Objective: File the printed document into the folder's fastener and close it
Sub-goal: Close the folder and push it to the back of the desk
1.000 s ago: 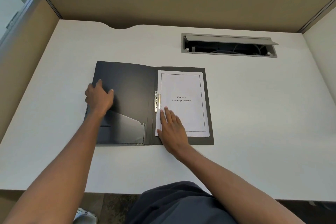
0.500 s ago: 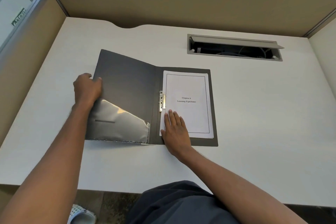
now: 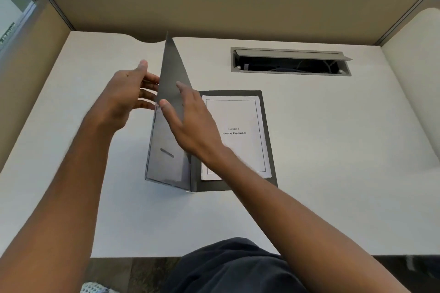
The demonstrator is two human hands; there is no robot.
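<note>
At centre frame I see the folder (image 3: 214,185) on the white surface (image 3: 333,150) half closed: its cover (image 3: 172,74) stands upright between the left hand (image 3: 126,95) and right hand (image 3: 190,123), both flat-fingered and grasping nothing, while the document (image 3: 238,114) lies on the right leaf and the fastener is hidden.

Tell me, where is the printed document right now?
In the head view, the printed document lies flat on the folder's back cover, right of the raised front cover, its left edge behind the right hand.
</note>
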